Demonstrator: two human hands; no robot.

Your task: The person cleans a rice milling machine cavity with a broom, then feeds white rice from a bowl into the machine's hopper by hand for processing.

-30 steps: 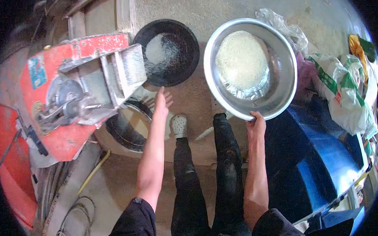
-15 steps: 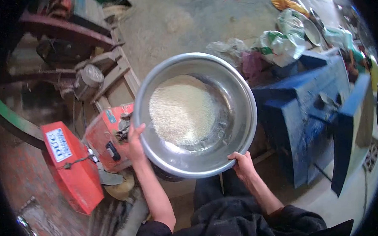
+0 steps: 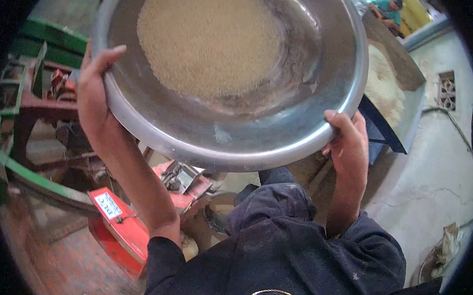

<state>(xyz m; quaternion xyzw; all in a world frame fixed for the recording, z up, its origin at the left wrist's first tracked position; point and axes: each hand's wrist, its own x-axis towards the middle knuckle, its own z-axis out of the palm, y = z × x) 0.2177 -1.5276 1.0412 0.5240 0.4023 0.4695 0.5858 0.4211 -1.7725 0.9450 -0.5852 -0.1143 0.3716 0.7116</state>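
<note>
A wide metal basin (image 3: 247, 155) is held up high in front of me, its top cut off by the view's upper edge. Pale grain that looks like rice (image 3: 211, 48) lies heaped toward the basin's left side. My left hand (image 3: 93, 77) grips the left rim, thumb over the edge and fingers hidden behind the wall. At the lower right rim, my right hand (image 3: 348, 134) is closed on the basin, its thumb on top and fingers curled below.
Left of me stands a machine with a red housing (image 3: 121, 226) and a green curved frame (image 3: 42, 177). Behind the basin at right, pale grainy material (image 3: 384, 83) lies in a tray-like hopper. A person (image 3: 391, 11) in a teal top is at the upper right.
Both hands have raised the basin higher and closer, so it appears larger. My view has shifted, bringing the pale material in the hopper and the person at upper right into clearer sight.
</note>
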